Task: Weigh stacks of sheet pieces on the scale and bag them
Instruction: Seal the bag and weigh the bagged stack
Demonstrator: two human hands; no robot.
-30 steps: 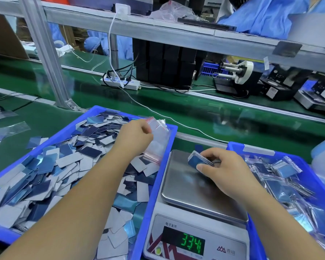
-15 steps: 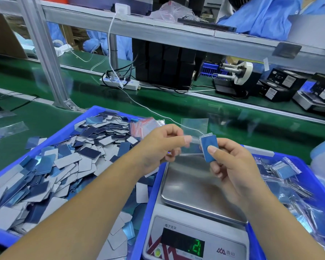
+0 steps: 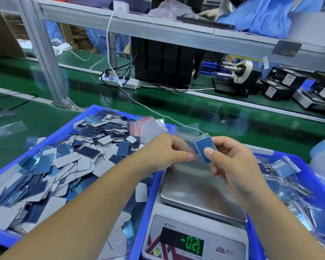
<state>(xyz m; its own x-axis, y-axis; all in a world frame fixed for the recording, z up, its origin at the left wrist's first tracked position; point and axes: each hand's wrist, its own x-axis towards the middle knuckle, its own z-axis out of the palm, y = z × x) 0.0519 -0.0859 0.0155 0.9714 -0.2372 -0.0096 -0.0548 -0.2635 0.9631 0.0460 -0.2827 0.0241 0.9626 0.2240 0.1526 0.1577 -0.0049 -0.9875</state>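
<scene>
My right hand (image 3: pixel 231 166) pinches a small stack of blue sheet pieces (image 3: pixel 204 148) above the scale's far edge. My left hand (image 3: pixel 163 152) pinches the lower edge of a clear bag (image 3: pixel 188 133) right beside the stack; the stack's top sits at the bag's mouth. The steel pan of the scale (image 3: pixel 199 192) is bare and its green display (image 3: pixel 192 245) reads -0.21. A blue tray (image 3: pixel 49 139) on the left holds several loose blue and grey sheet pieces (image 3: pixel 51 166).
A bundle of empty red-striped zip bags (image 3: pixel 148 126) lies at the left tray's far right corner. The blue tray (image 3: pixel 308 169) on the right holds several filled bags (image 3: pixel 285 167). Beyond lie the green belt, a power strip (image 3: pixel 118 82) and a tape dispenser (image 3: pixel 236 72).
My right hand lifted the stack off the scale pan, and the reading fell from 33.4 to -0.21. My left hand brought a clear bag over from the bundle to meet the stack.
</scene>
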